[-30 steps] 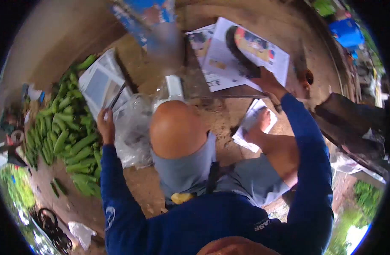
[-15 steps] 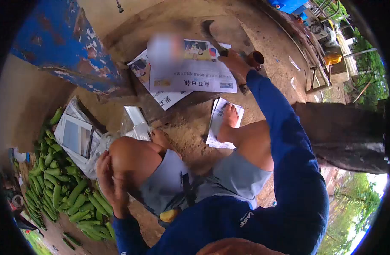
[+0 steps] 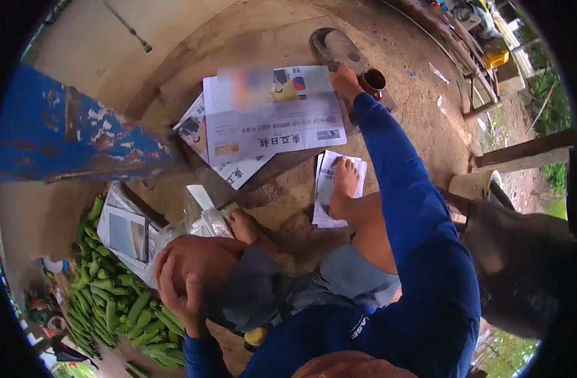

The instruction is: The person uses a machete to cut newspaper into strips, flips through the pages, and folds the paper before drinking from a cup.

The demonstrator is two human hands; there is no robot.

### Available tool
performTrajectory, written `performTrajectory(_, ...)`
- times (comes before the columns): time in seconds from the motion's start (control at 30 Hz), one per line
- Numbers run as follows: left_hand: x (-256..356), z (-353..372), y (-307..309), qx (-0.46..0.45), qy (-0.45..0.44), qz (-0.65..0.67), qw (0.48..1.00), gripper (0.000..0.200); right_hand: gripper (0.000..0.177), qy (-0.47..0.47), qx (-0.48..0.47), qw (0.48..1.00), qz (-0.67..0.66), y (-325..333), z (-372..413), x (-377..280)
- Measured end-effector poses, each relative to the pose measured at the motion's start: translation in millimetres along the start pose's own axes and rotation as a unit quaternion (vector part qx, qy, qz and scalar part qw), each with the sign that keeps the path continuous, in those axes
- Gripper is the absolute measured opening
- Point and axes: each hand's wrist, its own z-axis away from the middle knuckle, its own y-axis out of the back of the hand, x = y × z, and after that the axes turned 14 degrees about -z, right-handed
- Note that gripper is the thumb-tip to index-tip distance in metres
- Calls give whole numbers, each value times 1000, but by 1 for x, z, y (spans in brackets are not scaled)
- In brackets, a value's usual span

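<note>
My left hand point(image 3: 182, 291) rests on my bent left knee with its fingers apart, holding nothing. At the far edge of the newspapers, my right hand point(image 3: 345, 83) is closed around the handle end of a sickle. The sickle's dark curved blade point(image 3: 318, 43) points away from me over the board; most of its handle is hidden by the hand. Beside that hand stands a brown cup point(image 3: 372, 80). Spread newspaper sheets point(image 3: 282, 123) lie overlapped on the low board, left of my right hand. My right foot presses on a smaller stack of cut newspaper point(image 3: 325, 195).
Long green vegetables point(image 3: 121, 302) are heaped at the left. Next to them lie folded newspapers point(image 3: 128, 234) and clear plastic bags point(image 3: 208, 220). A peeling blue panel point(image 3: 80, 135) juts in from the left. A dark post-like shape point(image 3: 518, 264) stands at the right.
The camera view has shifted and tilted. My right hand and the sickle have moved slightly right relative to the newspapers, beside the cup. My left hand stays on the knee.
</note>
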Motion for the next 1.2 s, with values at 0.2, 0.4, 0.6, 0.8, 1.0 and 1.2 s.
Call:
performTrajectory(0.2, 5, 0, -3, 18, 3, -22, 1000, 51, 41, 16, 7, 997, 72, -15, -8, 5)
performTrajectory(0.4, 7, 4, -5, 26, 16, 4, 1000, 51, 16, 190, -142, 938, 253, 46, -25, 1)
performTrajectory(0.6, -8, 7, -7, 33, 7, 28, 999, 48, 30, 79, -44, 983, 160, 192, 49, -17)
performTrajectory(0.8, -5, 9, -6, 29, 13, 44, 999, 44, 39, -256, -59, 945, -194, 159, 113, 9)
performTrajectory(1.0, -2, 8, -5, 32, 7, 50, 998, 44, 46, -303, 3, 900, -314, 131, 108, 30)
performTrajectory(1.2, 5, 9, -1, 38, 17, 19, 999, 43, 31, -314, -49, 822, -473, 121, 98, 49)
